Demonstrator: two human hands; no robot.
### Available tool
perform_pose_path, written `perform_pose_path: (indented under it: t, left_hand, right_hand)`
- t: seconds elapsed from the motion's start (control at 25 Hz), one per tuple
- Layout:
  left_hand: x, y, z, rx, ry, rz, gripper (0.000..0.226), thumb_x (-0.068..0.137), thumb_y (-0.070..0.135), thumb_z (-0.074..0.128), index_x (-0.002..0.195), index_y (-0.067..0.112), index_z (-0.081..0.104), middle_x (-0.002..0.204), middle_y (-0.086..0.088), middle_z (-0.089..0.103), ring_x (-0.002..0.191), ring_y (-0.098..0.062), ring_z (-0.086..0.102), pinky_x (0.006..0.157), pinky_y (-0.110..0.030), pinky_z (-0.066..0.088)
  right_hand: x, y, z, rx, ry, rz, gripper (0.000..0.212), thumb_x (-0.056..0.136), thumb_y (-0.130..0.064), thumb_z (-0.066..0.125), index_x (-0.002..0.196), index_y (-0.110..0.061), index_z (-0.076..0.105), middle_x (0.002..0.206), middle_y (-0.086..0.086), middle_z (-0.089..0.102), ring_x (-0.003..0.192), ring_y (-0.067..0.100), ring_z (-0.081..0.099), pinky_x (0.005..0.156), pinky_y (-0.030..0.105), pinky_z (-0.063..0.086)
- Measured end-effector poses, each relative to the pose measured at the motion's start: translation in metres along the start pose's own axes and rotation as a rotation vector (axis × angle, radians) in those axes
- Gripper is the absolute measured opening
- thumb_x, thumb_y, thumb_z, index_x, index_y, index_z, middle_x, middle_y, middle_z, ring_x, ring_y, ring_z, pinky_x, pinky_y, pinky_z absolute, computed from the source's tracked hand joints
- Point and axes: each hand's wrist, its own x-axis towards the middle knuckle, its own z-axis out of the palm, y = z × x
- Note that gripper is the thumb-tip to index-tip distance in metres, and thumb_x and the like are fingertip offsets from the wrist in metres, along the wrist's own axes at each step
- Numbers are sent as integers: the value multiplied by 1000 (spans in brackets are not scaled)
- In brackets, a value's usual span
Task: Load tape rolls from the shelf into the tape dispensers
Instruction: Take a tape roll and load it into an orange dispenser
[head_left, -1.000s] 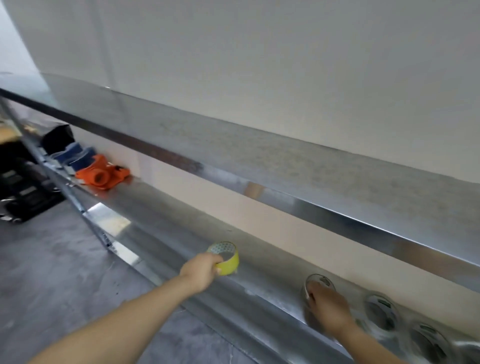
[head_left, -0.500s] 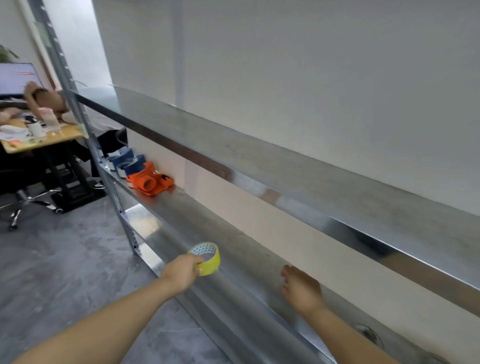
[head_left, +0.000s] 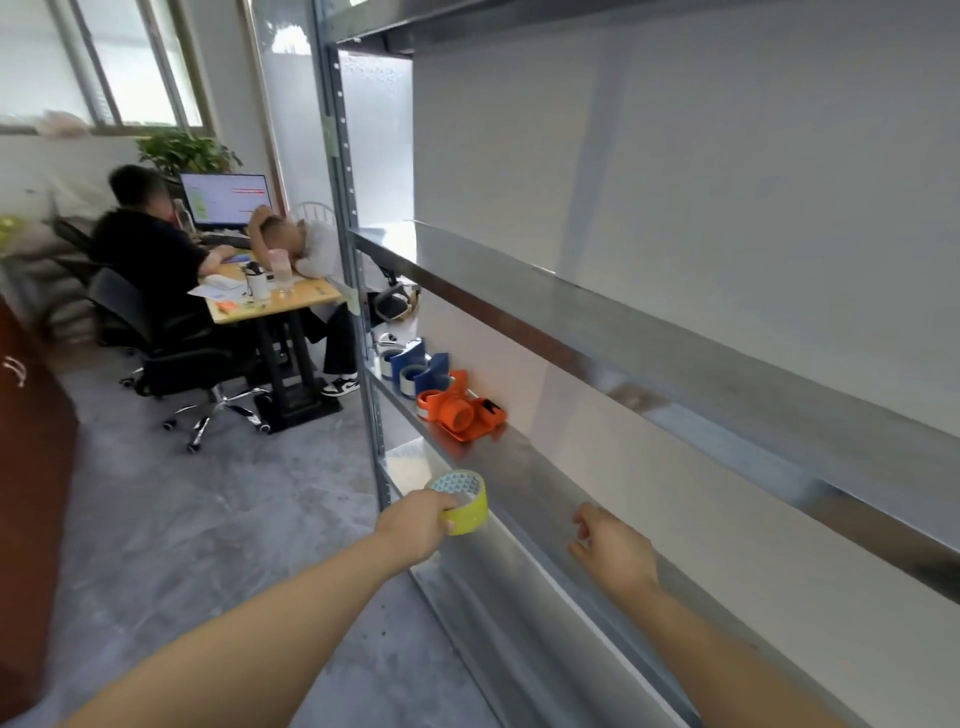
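Near the shelf (head_left: 524, 467) edge, the left hand (head_left: 415, 525) clamps a light, rigid, likely slick yellow roll (head_left: 464, 503) by its rim, while the right hand (head_left: 613, 548) hangs empty, fingers loosely curled.

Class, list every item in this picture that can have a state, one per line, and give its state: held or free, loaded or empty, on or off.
yellow tape roll: held in the left hand, off the shelf.
left hand: closed on the roll.
right hand: empty, fingers curled, above the shelf.
orange tape dispenser: lying on the shelf, no roll loaded.
blue tape dispensers: standing on the shelf; load unclear.
monitor: switched on.
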Motion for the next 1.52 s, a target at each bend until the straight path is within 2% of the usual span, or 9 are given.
perform_pose_path:
  t: [0.16, 0.44, 0.64, 0.8, 0.92, 1.04, 1.12, 1.32, 1.52]
  left_hand:
    - [29, -38, -28, -15, 17, -59, 37, 88, 21, 51, 123, 28, 62, 128, -8, 63, 116, -31, 58, 88, -34, 48]
    - [110, -90, -41, -57, 0, -139, 42, 91, 26, 54, 133, 28, 56, 135, -4, 60, 121, -28, 57, 95, -31, 46]
    - [189, -107, -46, -318, -57, -146, 12, 85, 14, 57, 84, 24, 65, 92, -5, 64, 88, -24, 66, 73, -30, 57]
    - [249, -117, -40, -442, -112, -118, 26, 90, 10, 58, 115, 8, 64, 103, -6, 61, 88, -21, 65, 55, -11, 46]
    - [276, -118, -31, -548, -137, -86, 21, 93, 4, 56, 112, 5, 63, 108, -12, 61, 83, -18, 60, 58, -12, 48]
    - [303, -116, -26, -600, -228, -47, 13, 91, -1, 55, 94, 5, 66, 86, -10, 61, 72, -18, 59, 65, -30, 54]
    - [322, -117, -19, -601, -319, -23, 19, 90, -1, 55, 104, -2, 66, 85, -12, 65, 71, -17, 63, 72, -35, 55]
    - [356, -111, -18, -593, -519, 76, 30, 97, 15, 52, 125, 8, 57, 95, -3, 68, 68, -6, 69, 65, -18, 55]
    - [383, -110, -45, -623, -664, 245, 10, 97, 26, 53, 94, 35, 56, 101, -1, 68, 62, -11, 69, 67, -23, 53]
  right_hand:
    - [52, -55, 5, 40, -9, -10, 37, 85, -37, 58, 119, -24, 55, 107, -6, 66, 97, 17, 63, 78, 30, 50]
    - [154, -107, 25, 122, -7, -18, 37, 85, -39, 62, 118, -24, 56, 109, -6, 67, 100, 15, 63, 79, 28, 47]
    - [234, -112, 51, 222, -52, 57, 27, 84, -37, 64, 108, -26, 58, 108, -7, 67, 99, 16, 63, 81, 27, 45]
    - [286, -120, 70, 323, -121, 112, 18, 89, -26, 57, 105, -20, 64, 113, 0, 68, 102, 21, 62, 89, 33, 48]
    - [299, -131, 82, 753, -201, 229, 27, 81, -4, 58, 104, -17, 61, 109, 9, 69, 87, 17, 62, 81, 37, 55]
    - [302, -139, 86, 1111, -243, 237, 41, 72, -14, 71, 110, -17, 55, 101, 0, 67, 86, 13, 64, 61, 20, 51]
    - [306, -142, 95, 1110, -146, 299, 29, 75, -12, 76, 98, -13, 58, 90, -5, 65, 81, 11, 63, 60, 17, 51]
    - [322, -147, 105, 979, 166, 506, 10, 81, -9, 71, 78, -7, 61, 78, -5, 61, 72, 11, 57, 66, 20, 45]
    - [329, -163, 101, 744, 369, 552, 11, 83, -18, 68, 78, -25, 61, 96, -10, 64, 89, 4, 59, 71, 18, 44]
